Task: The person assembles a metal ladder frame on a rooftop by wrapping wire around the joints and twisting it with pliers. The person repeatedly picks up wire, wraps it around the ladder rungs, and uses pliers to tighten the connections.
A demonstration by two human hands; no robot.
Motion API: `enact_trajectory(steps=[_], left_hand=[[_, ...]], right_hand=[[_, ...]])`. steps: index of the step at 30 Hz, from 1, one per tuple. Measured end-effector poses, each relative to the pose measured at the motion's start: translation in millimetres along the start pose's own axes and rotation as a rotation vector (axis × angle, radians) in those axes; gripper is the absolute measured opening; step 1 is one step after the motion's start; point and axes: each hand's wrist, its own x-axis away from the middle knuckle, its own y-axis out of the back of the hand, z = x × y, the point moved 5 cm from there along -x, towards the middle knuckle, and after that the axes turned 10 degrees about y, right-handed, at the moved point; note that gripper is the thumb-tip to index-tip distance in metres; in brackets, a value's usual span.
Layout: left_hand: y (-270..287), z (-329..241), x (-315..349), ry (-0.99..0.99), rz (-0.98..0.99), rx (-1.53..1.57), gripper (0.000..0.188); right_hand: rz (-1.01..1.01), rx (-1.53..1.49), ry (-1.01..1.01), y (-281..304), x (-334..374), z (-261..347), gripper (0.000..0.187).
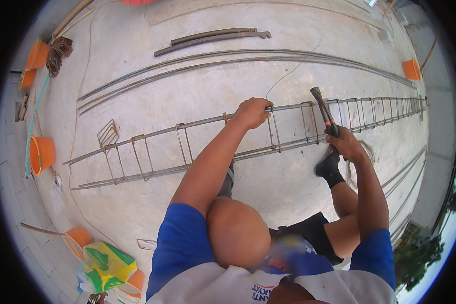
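A long rebar cage of ribbed bars and square stirrups lies across the concrete floor in front of me. My left hand is closed on its far bar, where a stirrup crosses. From that spot a thin tie wire curves away over the floor; whether my fingers also pinch it is hidden. My right hand grips the handles of tower pincers with dark grips and orange bands. Their head points away from me, above the cage, to the right of my left hand.
Loose rebars and two short dark bars lie beyond the cage. A loose stirrup rests by its left end. Orange buckets and a yellow-green sack line the left wall. Another orange bucket stands far right.
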Motion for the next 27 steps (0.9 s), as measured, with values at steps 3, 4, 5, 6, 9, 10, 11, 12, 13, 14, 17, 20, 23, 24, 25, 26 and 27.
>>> enact_trajectory(steps=[3,4,5,6,9,10,11,12,13,14,17,20,23,24,25,26,27], left_hand=[[-3,0,-3,-0.030,-0.043,-0.025,0.032],[-4,-1,-4,-0.037,-0.058,-0.030,0.031],[-4,0,-4,-0.026,-0.057,-0.026,0.030],[-5,0,-4,-0.015,-0.056,-0.021,0.029],[-2,1,-5,-0.007,-0.062,-0.014,0.028],[-2,1,-5,-0.009,-0.062,-0.012,0.027],[-2,1,-6,-0.007,-0.061,-0.018,0.027],[-1,2,-6,-0.004,-0.061,-0.023,0.027],[-1,2,-6,-0.004,-0.060,-0.029,0.027],[-1,2,-6,-0.005,-0.059,-0.018,0.027],[-1,2,-6,0.001,-0.052,-0.004,0.026],[-3,4,-8,0.017,-0.044,-0.019,0.026],[-2,4,-9,0.025,-0.041,-0.017,0.025],[-1,4,-9,0.033,-0.037,-0.011,0.025],[0,3,-8,0.042,-0.034,-0.005,0.025],[-2,5,-9,0.038,-0.038,-0.010,0.025],[-4,7,-11,0.034,-0.043,-0.015,0.025]], right_hand=[[-0.040,0.519,0.272,6,-7,23,0.046],[-0.071,0.723,0.392,8,-10,31,0.051],[-0.045,0.830,0.362,8,-12,46,0.054],[-0.020,0.938,0.333,9,-14,66,0.058],[0.016,1.158,0.352,14,-27,107,0.062],[0.024,1.213,0.374,15,-32,116,0.062],[0.047,1.256,0.379,14,-37,125,0.062],[0.071,1.299,0.384,11,-42,133,0.061],[0.093,1.344,0.387,9,-45,139,0.060],[0.122,1.382,0.384,8,-49,143,0.060],[0.000,1.517,0.582,3,-57,147,0.047],[0.001,1.504,0.582,1,-60,153,0.044],[-0.060,1.575,0.659,-5,-64,153,0.040],[-0.051,1.575,0.680,-5,-64,154,0.038],[-0.041,1.576,0.704,-5,-64,158,0.036],[-0.031,1.576,0.727,-6,-63,162,0.034],[0.017,1.564,0.655,-5,-65,164,0.038]])
